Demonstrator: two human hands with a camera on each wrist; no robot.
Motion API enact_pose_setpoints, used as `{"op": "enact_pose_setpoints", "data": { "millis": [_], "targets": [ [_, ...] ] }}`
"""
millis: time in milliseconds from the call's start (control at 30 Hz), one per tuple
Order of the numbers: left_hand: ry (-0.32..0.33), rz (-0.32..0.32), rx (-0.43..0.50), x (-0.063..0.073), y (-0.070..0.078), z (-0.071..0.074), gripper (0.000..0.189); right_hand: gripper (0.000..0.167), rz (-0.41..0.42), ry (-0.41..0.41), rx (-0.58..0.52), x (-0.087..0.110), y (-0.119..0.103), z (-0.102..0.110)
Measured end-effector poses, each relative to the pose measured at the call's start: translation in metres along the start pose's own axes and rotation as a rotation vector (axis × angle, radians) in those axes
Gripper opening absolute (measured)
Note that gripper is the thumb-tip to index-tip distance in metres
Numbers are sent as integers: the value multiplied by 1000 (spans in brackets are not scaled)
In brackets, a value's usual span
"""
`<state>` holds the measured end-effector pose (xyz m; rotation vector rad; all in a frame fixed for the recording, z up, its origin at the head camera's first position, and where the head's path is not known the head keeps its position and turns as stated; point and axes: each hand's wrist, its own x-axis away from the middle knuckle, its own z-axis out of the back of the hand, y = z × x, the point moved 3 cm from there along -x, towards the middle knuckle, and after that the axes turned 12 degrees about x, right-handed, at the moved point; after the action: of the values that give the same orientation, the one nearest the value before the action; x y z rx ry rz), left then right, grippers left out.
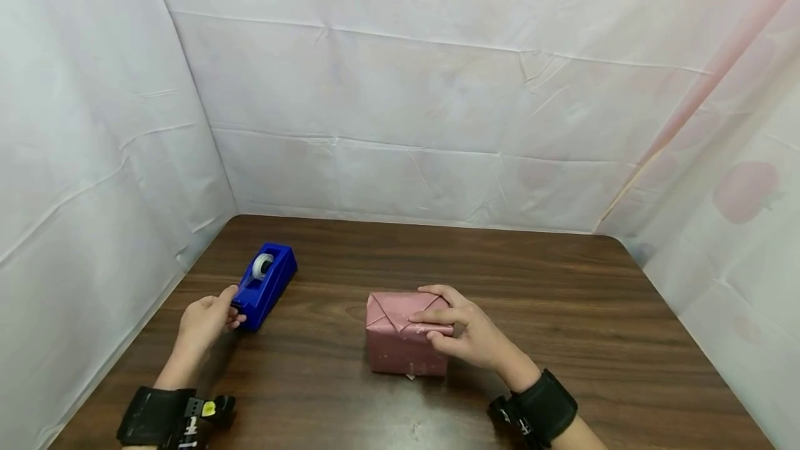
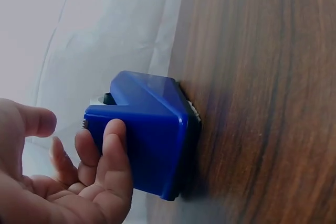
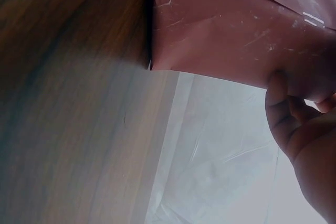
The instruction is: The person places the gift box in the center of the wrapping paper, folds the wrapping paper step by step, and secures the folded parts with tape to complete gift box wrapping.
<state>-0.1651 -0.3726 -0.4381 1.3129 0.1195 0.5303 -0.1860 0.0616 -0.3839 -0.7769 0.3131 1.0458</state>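
Note:
A blue tape dispenser with a white roll of tape stands on the left part of the table. My left hand is at its front end; in the left wrist view loosely bent fingers touch the blue body near the toothed cutter, the thumb held apart. Whether a strip of tape is between the fingers cannot be seen. A box wrapped in pink paper stands near the table's middle, folded flaps on top. From the right, my right hand holds it, fingers spread over the top and thumb at the near edge.
The dark wooden table is bounded by white sheeting at the back and on both sides. Each wrist wears a black band with a small camera.

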Motion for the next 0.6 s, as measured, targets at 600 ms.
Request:
{"op": "enact_pose_setpoints", "data": {
  "millis": [600],
  "targets": [
    [101,28,123,1,-11,-7,53,35,10,7,-14,4,-1,5]
  ]
}}
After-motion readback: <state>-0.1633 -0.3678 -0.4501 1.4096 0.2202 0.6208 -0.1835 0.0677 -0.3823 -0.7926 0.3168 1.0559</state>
